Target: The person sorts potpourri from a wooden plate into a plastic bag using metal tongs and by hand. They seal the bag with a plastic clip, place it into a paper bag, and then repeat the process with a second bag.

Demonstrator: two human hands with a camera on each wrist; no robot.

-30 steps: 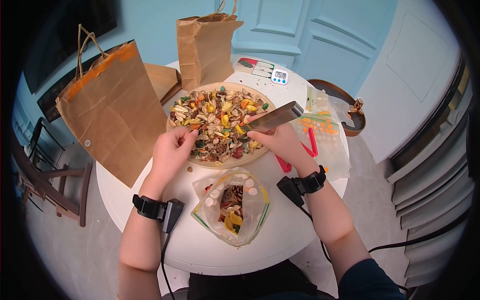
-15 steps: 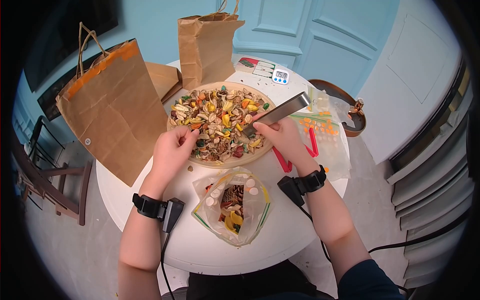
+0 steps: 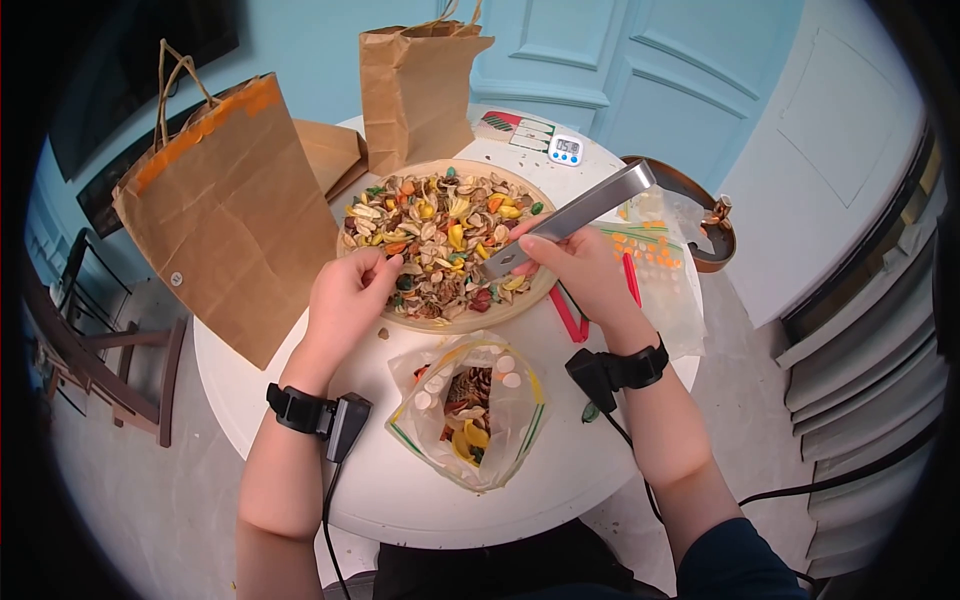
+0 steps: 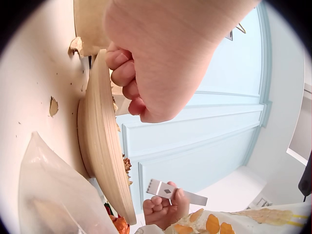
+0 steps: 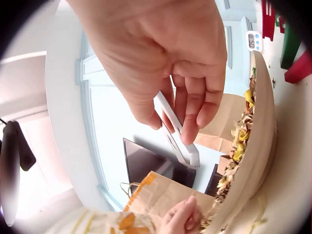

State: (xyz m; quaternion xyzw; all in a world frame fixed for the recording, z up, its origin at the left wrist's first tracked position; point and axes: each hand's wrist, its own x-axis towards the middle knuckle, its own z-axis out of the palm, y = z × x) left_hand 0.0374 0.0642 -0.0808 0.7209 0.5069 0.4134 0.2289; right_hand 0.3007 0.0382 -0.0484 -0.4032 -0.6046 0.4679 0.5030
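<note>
My right hand (image 3: pixel 590 275) pinches metal tongs (image 3: pixel 580 213) between thumb and fingers. In the right wrist view the tongs' (image 5: pixel 178 141) narrow tips are near each other, with nothing visible between them. They overlap the right side of the potpourri (image 3: pixel 440 235) heaped in a round wooden bowl (image 4: pixel 100 131). At the bowl's near-left rim my left hand (image 3: pixel 345 295) is curled with its thumb against the fingers, and nothing shows in it. Between my forearms stands an opened clear zip bag (image 3: pixel 410 425) with dried petals and pine cone pieces inside.
Brown paper bags (image 3: pixel 235 215) (image 3: pixel 420 95) stand left of and behind the bowl. A white timer (image 3: pixel 565 150) sits at the back. Red-handled tongs (image 3: pixel 570 315) and flat zip bags (image 3: pixel 665 285) lie at right, before a round brown tray (image 3: pixel 715 255). Loose bits dot the white table (image 3: pixel 560 470).
My right hand has moved to the right and turned, and the back end of the tongs has swung up and right. My left hand stays nearly still at the bowl's rim.
</note>
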